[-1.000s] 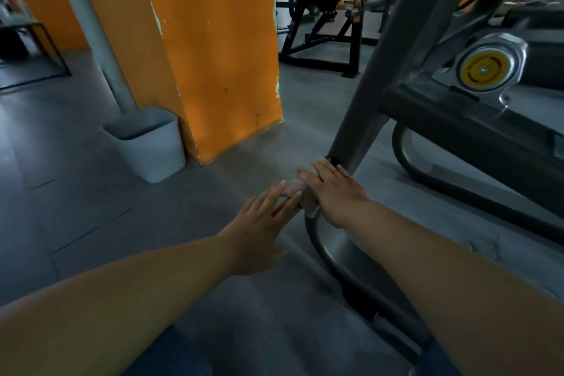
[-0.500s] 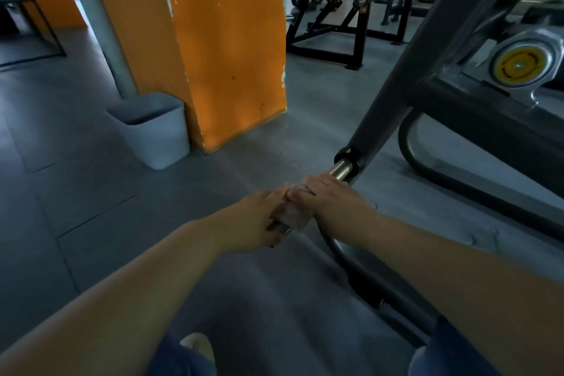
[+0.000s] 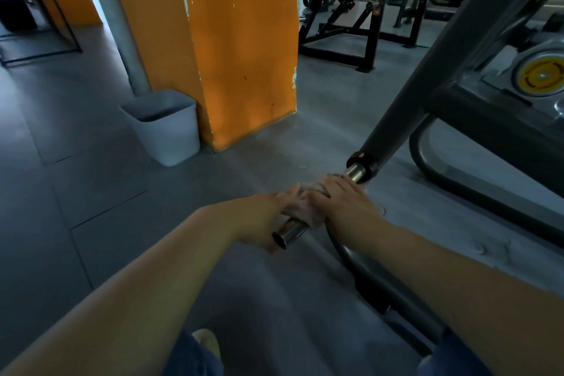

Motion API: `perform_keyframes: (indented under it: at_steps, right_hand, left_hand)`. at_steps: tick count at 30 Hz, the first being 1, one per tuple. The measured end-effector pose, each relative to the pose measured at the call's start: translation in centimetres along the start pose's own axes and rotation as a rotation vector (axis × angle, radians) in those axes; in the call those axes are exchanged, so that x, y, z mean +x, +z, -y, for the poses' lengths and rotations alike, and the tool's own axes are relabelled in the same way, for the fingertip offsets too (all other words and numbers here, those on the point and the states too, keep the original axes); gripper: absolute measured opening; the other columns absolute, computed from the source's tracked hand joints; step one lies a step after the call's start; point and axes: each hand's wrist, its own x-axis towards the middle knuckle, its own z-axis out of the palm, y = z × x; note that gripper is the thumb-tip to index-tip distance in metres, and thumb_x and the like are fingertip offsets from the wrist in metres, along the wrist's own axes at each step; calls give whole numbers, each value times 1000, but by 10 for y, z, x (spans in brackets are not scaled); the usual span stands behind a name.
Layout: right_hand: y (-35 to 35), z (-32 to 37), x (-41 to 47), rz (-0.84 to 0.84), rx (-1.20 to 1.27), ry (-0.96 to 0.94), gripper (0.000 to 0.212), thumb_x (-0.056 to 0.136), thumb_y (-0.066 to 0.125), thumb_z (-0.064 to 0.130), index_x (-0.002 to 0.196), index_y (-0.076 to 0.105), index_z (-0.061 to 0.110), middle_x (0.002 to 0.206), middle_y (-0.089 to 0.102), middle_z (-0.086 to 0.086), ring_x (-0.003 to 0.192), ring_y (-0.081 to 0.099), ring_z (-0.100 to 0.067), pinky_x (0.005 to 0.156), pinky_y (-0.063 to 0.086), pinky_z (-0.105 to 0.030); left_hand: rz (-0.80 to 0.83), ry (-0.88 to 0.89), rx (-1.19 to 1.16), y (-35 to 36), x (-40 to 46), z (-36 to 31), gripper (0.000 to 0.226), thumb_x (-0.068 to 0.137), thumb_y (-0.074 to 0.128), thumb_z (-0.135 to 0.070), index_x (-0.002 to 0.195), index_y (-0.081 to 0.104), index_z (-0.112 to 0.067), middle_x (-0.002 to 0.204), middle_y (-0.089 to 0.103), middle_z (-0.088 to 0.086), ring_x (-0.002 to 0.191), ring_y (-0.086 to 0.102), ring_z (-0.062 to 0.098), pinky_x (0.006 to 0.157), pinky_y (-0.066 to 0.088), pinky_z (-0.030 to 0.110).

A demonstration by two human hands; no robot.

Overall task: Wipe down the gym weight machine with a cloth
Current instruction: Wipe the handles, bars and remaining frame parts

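Your right hand [image 3: 345, 204] is lying over the cloth [image 3: 308, 207], fingers curled down around it and the chrome peg [image 3: 291, 230] underneath, so you are gripping cloth and peg together. Your left hand [image 3: 268, 217] is coming in from the other side, fingers reaching onto the same cloth at its near-left edge; whether they are pinching it or just pressing is not something I can tell, the fingertips are blurred into the fabric. The cloth is sitting mid-peg, with bare chrome showing at both ends: a short bit up by the black collar [image 3: 363, 163] and a longer stub toward you. The peg's long axis is running from lower left near you up and right into the grey frame tube [image 3: 427, 82] of the weight machine. So the unwiped free end is lying toward you and slightly left of your fingers, and your left hand is nearer it. Judging from that, the next stroke is probably sliding along the axis, toward the open tip.
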Motion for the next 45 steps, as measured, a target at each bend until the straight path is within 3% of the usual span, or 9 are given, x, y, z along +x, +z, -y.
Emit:
perform_keyframes:
  at_steps: [3,6,16,22,30,37,40,43,45]
  right_hand:
    - [9,16,-2,-132,-71,-115,46,69,61,13,114,65,22,101,64,-9,96,61,-30,98,38,-40]
    - [22,37,-5,-182,-44,-225,43,72,47,20,114,58,23,102,62,-10,96,60,-30,102,36,-43]
    - [17,60,-10,-234,76,-222,32,78,49,38,99,68,23,107,63,-5,99,56,-27,97,44,-45]
    - [20,76,1,-246,38,-123,33,67,42,32,79,71,22,80,61,-1,79,53,-22,84,37,-34]
    - [12,60,-1,-129,127,-280,36,79,46,32,100,71,17,96,66,-1,91,59,-23,94,39,-36]
    - [8,34,-2,-67,-35,-279,52,82,46,58,116,62,22,110,63,-2,97,58,-24,96,45,-42]
    - [-1,11,-5,63,-96,-34,68,77,41,61,133,49,23,129,57,-6,119,53,-28,109,28,-46]
    - [-8,-13,-12,153,-64,130,79,85,50,57,151,16,31,155,22,-5,143,18,-29,117,4,-47]
    - [-13,-26,-19,199,-90,166,86,89,54,52,151,-4,37,160,0,-2,146,-1,-26,116,-4,-46]
  left_hand:
    - [23,-4,15,-8,-8,2,98,70,82,-17,147,22,-29,144,42,-2,128,44,19,103,39,37]
    - [65,-13,59,-11,-12,-2,73,78,72,-8,139,36,-24,133,52,1,115,53,19,90,45,32]
    - [107,-33,-30,-25,-26,-19,56,94,47,-8,146,31,-25,143,43,2,109,49,18,53,33,9]
    - [118,-90,-60,-20,-21,-14,54,91,53,-8,142,38,-19,141,45,4,123,46,22,78,34,23]
    - [51,-118,-72,-15,-16,0,65,95,42,0,150,18,-24,155,26,1,138,32,19,104,30,26]
    - [-330,-128,-203,-9,-7,3,52,97,40,-7,147,30,-17,152,32,5,138,31,18,108,24,24]
    - [-481,-39,-196,-2,-3,-17,48,99,42,-17,146,31,-10,146,38,10,132,37,20,100,25,18]
    - [-476,50,-125,10,8,-36,45,98,43,-19,141,34,-8,140,40,11,123,43,20,84,23,9]
    - [-403,75,-75,18,20,-46,50,99,43,-21,144,27,-7,144,35,12,126,40,22,94,26,15]
